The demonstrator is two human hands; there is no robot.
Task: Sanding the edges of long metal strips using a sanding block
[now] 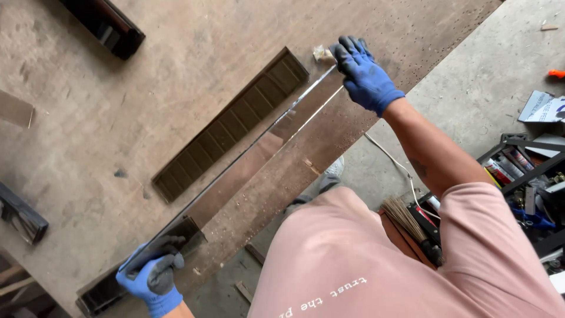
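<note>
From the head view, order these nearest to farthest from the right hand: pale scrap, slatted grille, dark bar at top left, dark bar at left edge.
1. Pale scrap, just beside the right hand, which grips the long strip.
2. Slatted grille, middle of the table.
3. Top-left dark bar, far corner.
4. Left-edge dark bar, farthest.
</note>
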